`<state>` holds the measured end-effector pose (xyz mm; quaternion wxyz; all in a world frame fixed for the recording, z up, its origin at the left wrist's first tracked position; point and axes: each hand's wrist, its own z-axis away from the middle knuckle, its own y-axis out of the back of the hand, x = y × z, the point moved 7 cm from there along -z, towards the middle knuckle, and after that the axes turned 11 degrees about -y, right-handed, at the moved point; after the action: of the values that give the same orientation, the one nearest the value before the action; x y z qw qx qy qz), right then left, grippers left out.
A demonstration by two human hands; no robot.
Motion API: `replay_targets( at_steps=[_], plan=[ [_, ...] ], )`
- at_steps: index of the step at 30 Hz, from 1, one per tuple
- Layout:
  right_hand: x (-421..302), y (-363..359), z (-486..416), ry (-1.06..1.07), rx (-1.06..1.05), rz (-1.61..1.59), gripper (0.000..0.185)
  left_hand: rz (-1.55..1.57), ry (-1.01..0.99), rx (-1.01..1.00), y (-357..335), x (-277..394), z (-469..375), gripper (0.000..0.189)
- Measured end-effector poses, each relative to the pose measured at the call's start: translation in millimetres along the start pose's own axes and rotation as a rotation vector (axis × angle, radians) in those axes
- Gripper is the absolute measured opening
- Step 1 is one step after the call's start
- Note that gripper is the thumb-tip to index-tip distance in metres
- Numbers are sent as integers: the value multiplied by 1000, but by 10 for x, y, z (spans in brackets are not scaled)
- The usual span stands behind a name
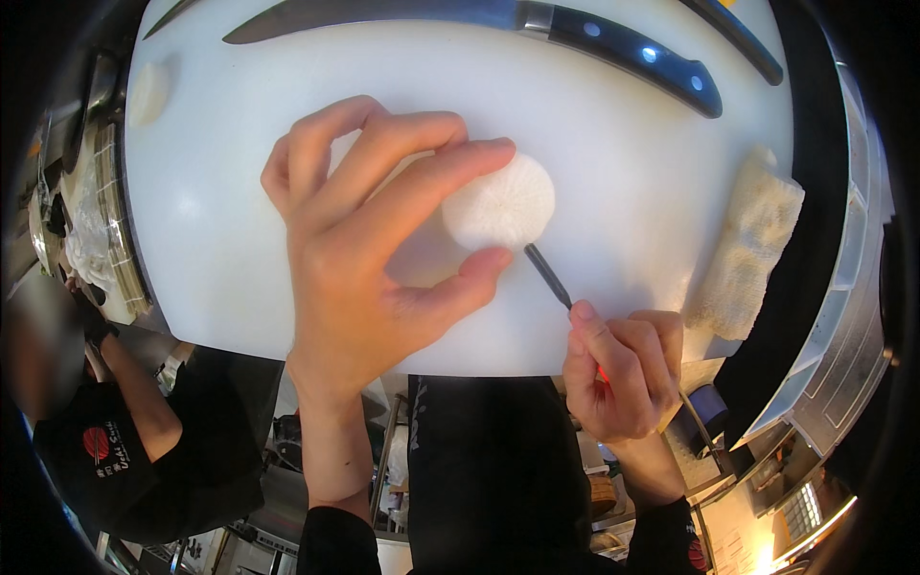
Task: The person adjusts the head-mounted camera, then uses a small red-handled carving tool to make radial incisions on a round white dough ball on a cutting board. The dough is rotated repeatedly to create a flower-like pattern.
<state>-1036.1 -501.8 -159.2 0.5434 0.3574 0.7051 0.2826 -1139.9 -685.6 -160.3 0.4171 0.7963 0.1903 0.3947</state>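
A round white piece of vegetable, likely daikon radish (503, 201), is above the white cutting board (618, 172). My left hand (352, 223) steadies it, index fingertip on its far edge and thumb at its near edge, the other fingers curled away to the left. In my right hand (625, 374) is a slim dark metal carving tool (548, 277), its handle mostly hidden by the fingers with a bit of red showing. The tool's tip meets the near right edge of the white round, or stops just short of it.
Across the board's far side lies a chef's knife (632, 47), with another dark handle (740, 39) at the upper right. A folded towel (751, 244) rests on the right. A white slice (149, 93) sits far left. Another person (144, 445) stands at the left.
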Motion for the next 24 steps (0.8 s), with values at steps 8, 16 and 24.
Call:
replay_targets(
  at_steps=[8,16,24],
  plan=[
    [6,5,4,13,-16,3,46,0,6,-2,1,0,2,62],
    [9,3,11,-1,-18,0,45,-4,8,-7,3,-1,7,62],
    [6,6,4,1,-5,6,45,-8,5,-11,-4,-3,15,63]
  ],
)
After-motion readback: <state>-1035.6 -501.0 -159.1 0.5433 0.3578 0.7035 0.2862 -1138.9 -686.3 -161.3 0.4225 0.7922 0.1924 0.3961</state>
